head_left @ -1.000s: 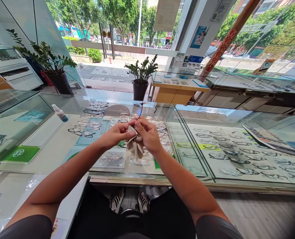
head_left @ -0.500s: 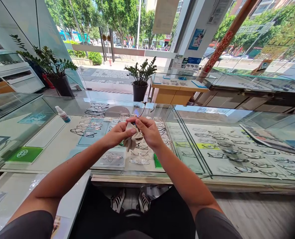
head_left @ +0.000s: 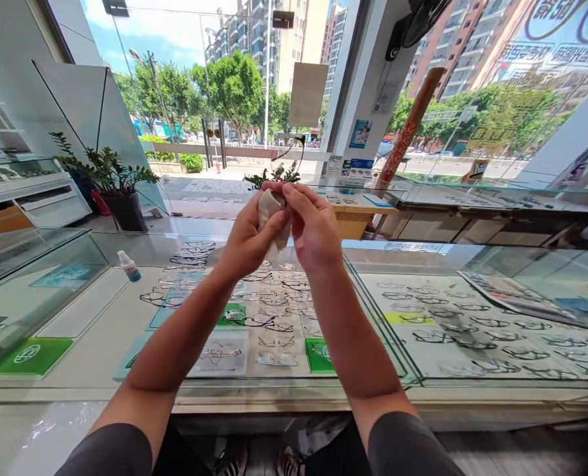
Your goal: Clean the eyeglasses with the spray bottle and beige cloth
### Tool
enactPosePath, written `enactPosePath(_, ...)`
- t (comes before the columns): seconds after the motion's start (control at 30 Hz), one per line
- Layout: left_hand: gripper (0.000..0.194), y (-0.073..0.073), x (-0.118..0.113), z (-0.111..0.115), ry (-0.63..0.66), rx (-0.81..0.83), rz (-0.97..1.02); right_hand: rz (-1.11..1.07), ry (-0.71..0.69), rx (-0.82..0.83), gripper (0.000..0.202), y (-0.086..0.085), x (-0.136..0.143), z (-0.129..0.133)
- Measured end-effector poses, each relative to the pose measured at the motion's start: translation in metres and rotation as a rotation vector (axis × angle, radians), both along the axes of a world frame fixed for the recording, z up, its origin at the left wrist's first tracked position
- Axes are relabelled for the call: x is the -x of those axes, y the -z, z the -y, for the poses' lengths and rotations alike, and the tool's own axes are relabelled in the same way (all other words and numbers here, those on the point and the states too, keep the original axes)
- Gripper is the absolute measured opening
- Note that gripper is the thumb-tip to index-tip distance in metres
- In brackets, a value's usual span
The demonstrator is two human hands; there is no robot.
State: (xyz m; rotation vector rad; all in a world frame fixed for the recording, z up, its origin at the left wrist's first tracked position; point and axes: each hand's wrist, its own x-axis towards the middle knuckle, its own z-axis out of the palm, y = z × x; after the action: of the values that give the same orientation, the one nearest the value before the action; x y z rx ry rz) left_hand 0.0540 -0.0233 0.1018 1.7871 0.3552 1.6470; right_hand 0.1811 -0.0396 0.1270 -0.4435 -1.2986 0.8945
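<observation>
Above the glass counter, my left hand (head_left: 252,241) is closed around a beige cloth (head_left: 270,208). My right hand (head_left: 318,228) pinches a pair of eyeglasses (head_left: 302,140), and its fingertips meet those of the left hand at the cloth. One thin dark temple of these glasses sticks up past the fingers, against the window. The lenses and most of the frame are hidden by the hands and cloth. Beneath my wrists, rows of eyeglass frames (head_left: 274,324) show in the display counter (head_left: 284,382).
A small spray bottle (head_left: 129,266) with blue liquid stands on the counter at left. Green cards (head_left: 36,357) lie in the case. A magazine (head_left: 516,297) rests on the right section. Beyond the counter are a potted plant (head_left: 125,210) and a wooden cabinet (head_left: 351,223).
Both hands have risen together with the cloth and glasses, and the glasses are turned differently. The head view has tilted upward, showing more of the buildings outside.
</observation>
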Motion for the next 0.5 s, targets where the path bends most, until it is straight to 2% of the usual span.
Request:
enactPosePath(0.13,0.032,0.007,-0.007,-0.001,0.003,0.014,0.080,-0.070,-0.047,0.017,0.016,0.007,0.007,0.000)
enactPosePath(0.4,0.038,0.017,-0.014,-0.006,-0.172,0.087,0.157,-0.019,-0.082,0.032,0.017,0.011,0.008,0.001)
enactPosePath(0.5,0.039,0.017,-0.011,-0.007,-0.167,0.089,0.157,-0.021,-0.099,0.023,0.017,0.012,0.008,-0.001)
